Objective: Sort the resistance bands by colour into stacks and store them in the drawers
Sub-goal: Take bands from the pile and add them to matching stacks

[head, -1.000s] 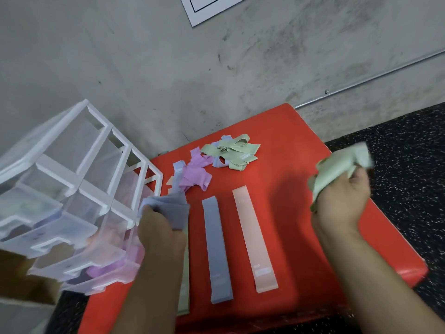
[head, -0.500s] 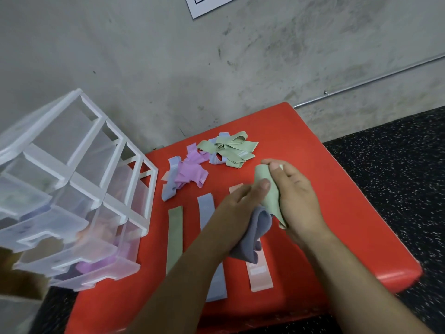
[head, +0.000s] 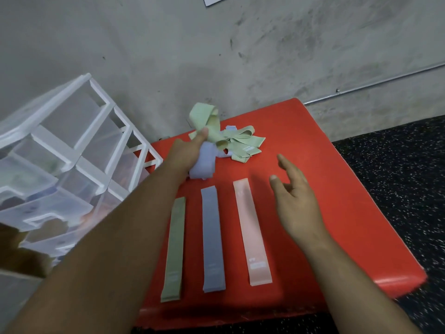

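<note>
From my remote seat I see the left hand [head: 185,153] raised just above centre of the frame. Its fingers and thumb are curled round two bunched bands at once. A pale green band [head: 203,114] loops up out of the top of the fist, and a lavender-blue band [head: 202,168] hangs crumpled below it, over the far part of the red bench [head: 349,189].

The right hand [head: 295,198] sits right of centre, holding nothing, with fingers straight and spread and the thumb pointing toward the middle of the picture. I cannot tell whether it touches the bench or is just above it.

Three bands lie flat and straight in the lower middle, side by side with gaps between them. They are the flat green band [head: 174,249] on the left, the flat blue-grey band [head: 213,237] in the middle and the flat pink band [head: 251,232] on the right, just beside the right hand. Each seems to be a small stack, though the layers are hard to count.

A loose pile of green bands [head: 243,143] with bits of lavender-blue showing lies at the back of the bench, just right of the left hand.

The clear plastic drawer unit [head: 72,153] with its white frame fills the left of the frame beside the bench. Blurred colours show in its lower drawers.
</note>
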